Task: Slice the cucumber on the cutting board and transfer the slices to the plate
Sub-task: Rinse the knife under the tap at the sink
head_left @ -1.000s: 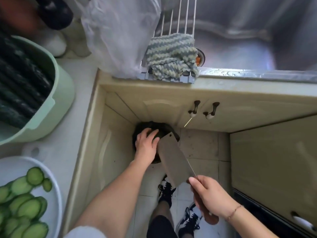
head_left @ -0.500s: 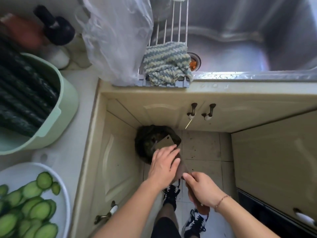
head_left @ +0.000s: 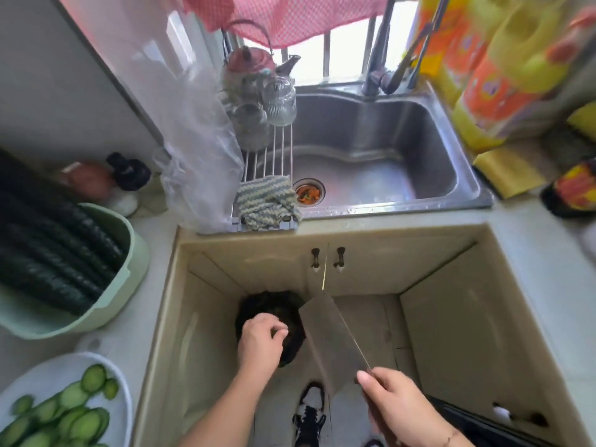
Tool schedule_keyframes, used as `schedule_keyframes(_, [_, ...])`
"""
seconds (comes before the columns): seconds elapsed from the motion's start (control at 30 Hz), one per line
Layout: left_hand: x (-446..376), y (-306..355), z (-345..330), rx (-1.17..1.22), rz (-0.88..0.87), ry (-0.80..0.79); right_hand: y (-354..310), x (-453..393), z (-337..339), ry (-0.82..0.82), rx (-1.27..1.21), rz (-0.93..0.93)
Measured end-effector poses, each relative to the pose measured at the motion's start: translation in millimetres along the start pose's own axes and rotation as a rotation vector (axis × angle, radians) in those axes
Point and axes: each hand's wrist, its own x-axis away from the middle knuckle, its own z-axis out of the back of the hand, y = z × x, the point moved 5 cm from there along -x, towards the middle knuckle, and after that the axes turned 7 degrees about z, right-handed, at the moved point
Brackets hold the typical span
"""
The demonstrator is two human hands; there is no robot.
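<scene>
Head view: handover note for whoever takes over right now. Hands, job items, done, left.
Right hand grips the cleaver, blade held over the floor.
Left hand hangs over the dark bin below the counter, fingers curled; whether it holds anything cannot be told.
Plate at lower left holds cucumber slices.
Green tub holds whole cucumbers.
Cutting board not in view.
Done: one batch plated.
Left: possibly more slicing.

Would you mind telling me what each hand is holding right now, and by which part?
The right hand grips the cleaver by its handle end, just behind the blade. The left hand hangs over the dark bin, fingers curled; whether it pinches anything cannot be told.
</scene>
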Motion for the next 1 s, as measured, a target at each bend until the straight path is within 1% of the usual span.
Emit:
schedule_keyframes(0.1, [36, 31, 19, -0.089, 0.121, -0.009, -18, 32, 31, 0.018, -0.177, -0.016])
schedule_keyframes(0.17, [51, 51, 30, 0.014, 0.178, -0.074, -36, 51, 53, 0.043, -0.307, 0.025])
schedule_keyframes(0.23, [68, 73, 32, 0.184, 0.158, -0.255, -56, 63, 70, 0.049, -0.449, 0.058])
schedule_keyframes(0.33, [102, 124, 34, 0.363, 0.041, -0.565, -91, 65, 84, 0.015, -0.754, 0.016])
schedule_keyframes(0.37, [110, 143, 35, 0.449, 0.025, -0.634, -105, 62, 88, 0.001, -0.811, 0.037])
schedule_keyframes(0.4, [113, 161, 38, 0.566, 0.019, -0.672, -118, 56, 90, -0.016, -0.833, 0.065])
schedule_keyframes(0.47, [107, 197, 53, 0.778, -0.001, -0.678, -141, 38, 91, -0.038, -0.818, 0.128])
schedule_keyframes(0.53, [85, 223, 72, 0.915, 0.005, -0.630, -163, 16, 93, 0.008, -0.779, 0.158])
schedule_keyframes(0.57, [71, 232, 80, 0.962, 0.019, -0.630, -173, 3, 95, 0.038, -0.781, 0.152])
schedule_keyframes(0.6, [57, 242, 88, 1.011, 0.029, -0.648, -184, -9, 100, 0.069, -0.776, 0.144])
schedule_keyframes(0.67, [30, 262, 102, 1.066, 0.025, -0.739, -203, -31, 110, 0.089, -0.698, 0.191])
schedule_keyframes(0.73, [2, 274, 109, 1.086, 0.057, -0.778, -220, -49, 120, 0.079, -0.557, 0.242])
schedule_keyframes(0.83, [-32, 280, 113, 1.068, 0.092, -0.781, -235, -68, 139, 0.061, -0.418, 0.168])
schedule_keyframes(0.9, [-46, 288, 118, 1.038, 0.098, -0.749, -240, -79, 162, 0.011, -0.254, 0.134])
schedule_keyframes(0.93, [-53, 294, 122, 1.020, 0.086, -0.714, -241, -89, 179, 0.020, -0.197, 0.141])
schedule_keyframes(0.97, [-60, 296, 125, 0.991, 0.062, -0.673, -239, -102, 200, 0.072, -0.178, 0.153])
schedule_keyframes(1.0, [-64, 299, 128, 0.993, 0.074, -0.659, -237, -118, 225, 0.157, -0.177, 0.167])
